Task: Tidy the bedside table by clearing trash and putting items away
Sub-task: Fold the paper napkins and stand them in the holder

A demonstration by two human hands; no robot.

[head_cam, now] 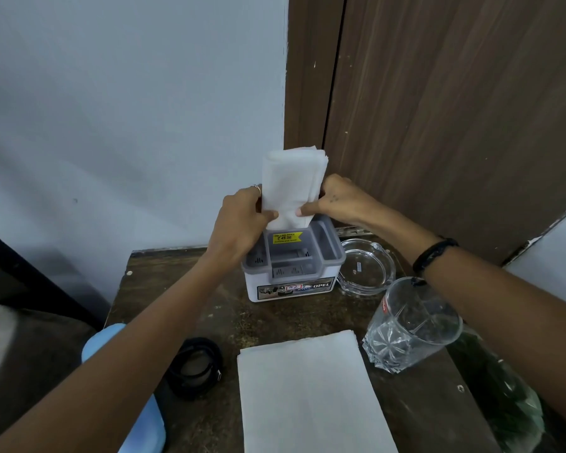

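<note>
progress: mid-task; I'm feeding a napkin stack [293, 184] into the holder box [291, 273] at the back of the bedside table [229, 318].
grip: my left hand [242, 214] and right hand [334, 201] both pinch the stack's lower sides.
left: loose napkin [311, 390], coiled cable [195, 367], glass [412, 325], ashtray [366, 268], blue item [151, 429].
look: white, folded, upright, bottom edge probably just inside the slot.

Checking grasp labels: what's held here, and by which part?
A folded stack of white tissues, held upright over the holder box. Left hand and right hand pinch its lower side edges, one on each side.
</note>
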